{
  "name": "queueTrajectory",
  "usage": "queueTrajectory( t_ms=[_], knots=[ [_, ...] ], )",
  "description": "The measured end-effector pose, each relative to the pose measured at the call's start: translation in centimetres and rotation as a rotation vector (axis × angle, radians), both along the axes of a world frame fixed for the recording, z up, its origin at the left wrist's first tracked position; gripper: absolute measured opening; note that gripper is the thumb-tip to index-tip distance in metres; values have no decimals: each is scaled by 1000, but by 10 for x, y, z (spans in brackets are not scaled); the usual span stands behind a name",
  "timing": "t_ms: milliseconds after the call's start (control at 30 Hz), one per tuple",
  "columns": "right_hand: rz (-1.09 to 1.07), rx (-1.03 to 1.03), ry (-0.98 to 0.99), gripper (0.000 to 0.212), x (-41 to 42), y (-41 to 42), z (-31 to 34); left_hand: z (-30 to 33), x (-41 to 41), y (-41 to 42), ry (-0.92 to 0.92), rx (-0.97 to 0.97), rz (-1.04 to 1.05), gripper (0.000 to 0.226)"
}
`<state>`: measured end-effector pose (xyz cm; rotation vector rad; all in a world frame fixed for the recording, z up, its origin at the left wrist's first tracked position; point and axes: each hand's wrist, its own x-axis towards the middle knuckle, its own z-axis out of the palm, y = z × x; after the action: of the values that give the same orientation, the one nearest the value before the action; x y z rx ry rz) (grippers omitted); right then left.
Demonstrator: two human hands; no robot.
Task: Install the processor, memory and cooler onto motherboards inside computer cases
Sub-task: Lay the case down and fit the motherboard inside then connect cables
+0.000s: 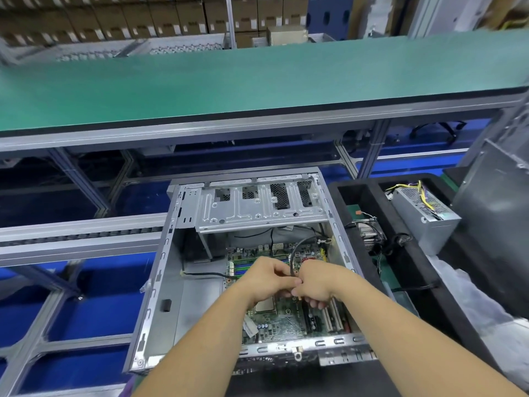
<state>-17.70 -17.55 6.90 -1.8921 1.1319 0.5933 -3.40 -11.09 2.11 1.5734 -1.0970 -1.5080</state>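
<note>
A: Head cam view: what's going on inside the open computer case (pixel 160 270)?

B: Both hands meet over the motherboard (pixel 282 316) lying in the case's floor. The left hand (pixel 267 277) and right hand (pixel 317 283) are each curled round a thin black cable (pixel 294 253) looping up toward the drive cage (pixel 257 207).

A: Cooler?

B: A cooler (pixel 369 234) sits right of the case in a black foam tray (pixel 357 190), just beside a power supply (pixel 423 213). Behind the case runs a green tabletop (pixel 257 84).
</note>
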Motion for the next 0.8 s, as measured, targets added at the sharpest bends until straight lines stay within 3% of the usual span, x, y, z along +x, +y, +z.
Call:
queueTrajectory(
  t_ms=[133, 267, 433, 600, 800],
  knots=[
    [-21, 75, 50, 24, 0, 2, 6, 1, -1, 1, 61, 101, -74, 13],
    [21, -113, 132, 26, 5, 5, 14, 1, -2, 0, 48, 81, -33, 18],
    [-149, -321, -66, 26, 11, -5, 26, -2, -5, -1, 1, 28, -37, 7],
    [-329, -393, -249, 54, 14, -6, 19, 1, -4, -3, 74, 25, -39, 18],
    [-316, -384, -285, 37, 15, -14, 27, 0, 1, -1, 249, 93, -50, 18]
  ],
)
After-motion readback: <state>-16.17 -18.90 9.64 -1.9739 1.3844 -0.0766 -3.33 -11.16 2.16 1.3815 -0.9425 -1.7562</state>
